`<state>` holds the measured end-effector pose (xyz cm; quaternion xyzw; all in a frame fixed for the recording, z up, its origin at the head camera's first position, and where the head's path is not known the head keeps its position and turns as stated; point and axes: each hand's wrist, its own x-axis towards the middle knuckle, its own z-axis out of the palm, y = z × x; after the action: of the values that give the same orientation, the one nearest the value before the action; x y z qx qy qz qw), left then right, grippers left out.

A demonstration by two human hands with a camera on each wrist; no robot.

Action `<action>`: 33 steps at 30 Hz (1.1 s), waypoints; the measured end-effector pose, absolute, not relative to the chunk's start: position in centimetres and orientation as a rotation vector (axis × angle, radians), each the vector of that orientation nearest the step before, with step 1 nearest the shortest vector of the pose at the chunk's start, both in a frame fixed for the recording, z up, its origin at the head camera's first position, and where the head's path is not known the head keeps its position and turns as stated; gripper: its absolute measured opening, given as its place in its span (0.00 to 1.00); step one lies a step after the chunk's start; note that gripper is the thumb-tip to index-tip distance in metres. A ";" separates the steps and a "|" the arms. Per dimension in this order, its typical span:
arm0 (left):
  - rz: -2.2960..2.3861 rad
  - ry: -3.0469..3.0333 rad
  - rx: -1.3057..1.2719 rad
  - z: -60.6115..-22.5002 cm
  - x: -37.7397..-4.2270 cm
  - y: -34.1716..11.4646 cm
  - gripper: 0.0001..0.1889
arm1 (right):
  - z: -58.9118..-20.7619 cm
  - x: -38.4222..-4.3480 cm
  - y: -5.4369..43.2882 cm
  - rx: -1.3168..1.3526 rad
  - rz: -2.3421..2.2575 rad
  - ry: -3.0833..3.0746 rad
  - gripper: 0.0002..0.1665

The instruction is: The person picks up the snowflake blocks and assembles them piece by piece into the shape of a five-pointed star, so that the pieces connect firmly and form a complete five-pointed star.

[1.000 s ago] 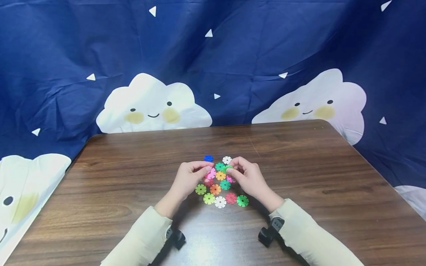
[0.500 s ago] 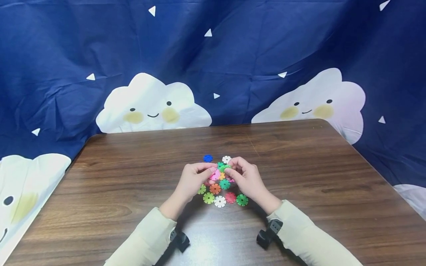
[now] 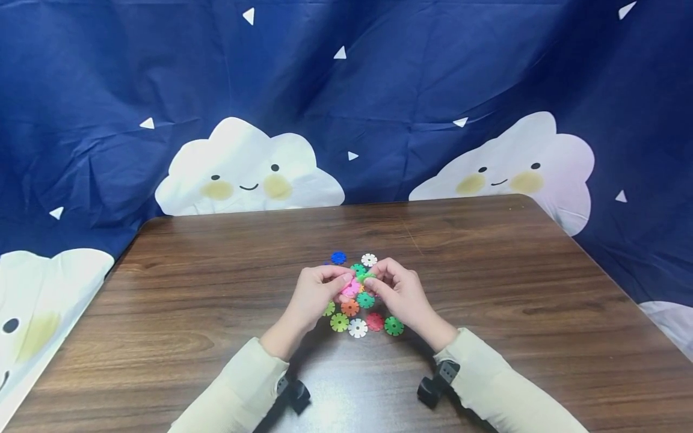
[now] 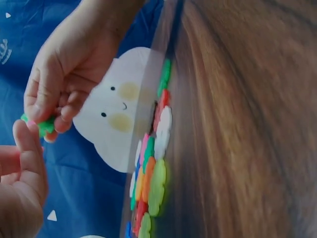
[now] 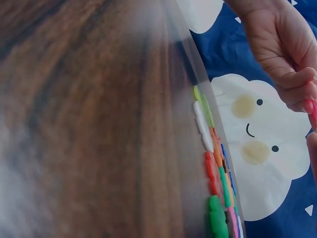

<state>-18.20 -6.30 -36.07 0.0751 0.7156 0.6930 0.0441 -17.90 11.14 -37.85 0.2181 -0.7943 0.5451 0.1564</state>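
Observation:
In the head view my left hand [image 3: 316, 294] pinches a pink notched disc [image 3: 351, 287] between thumb and fingers. Opposite it, my right hand [image 3: 403, 291] pinches a bright green notched disc [image 3: 366, 277]. The two discs meet edge to edge above the table; fingers cover much of both, so I cannot tell whether they interlock. The left wrist view shows the green disc [image 4: 47, 126] at the right hand's fingertips, with the left fingers close against it. At the right wrist view's edge, a strip of the pink disc [image 5: 310, 106] shows.
Under and around the hands, several flat notched discs lie on the wooden table [image 3: 216, 288]: a blue disc [image 3: 338, 257] and a white disc [image 3: 369, 260] at the back, another white disc [image 3: 358, 328], a red disc [image 3: 375, 322] and a green disc [image 3: 394, 326] nearer me.
My left hand has moved right with the pink disc, up to the green one. The right hand has hardly moved and keeps its green disc, which has tilted slightly.

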 end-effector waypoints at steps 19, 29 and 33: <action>2.200 2.039 0.054 -35.6 -17.4 -5.9 0.07 | -37.9 -18.3 11.0 0.755 1.623 -2.244 0.06; 2.230 2.028 0.002 -35.5 -17.0 -5.3 0.07 | -37.9 -18.4 11.3 0.822 1.563 -2.217 0.07; 2.272 1.967 -0.034 -35.5 -16.7 -4.9 0.07 | -38.1 -18.5 11.2 0.875 1.514 -2.166 0.10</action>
<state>-16.72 -4.95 -35.48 -0.0112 0.6530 0.7542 0.0680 -18.50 11.24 -38.14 0.3094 -0.7657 0.5351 0.1778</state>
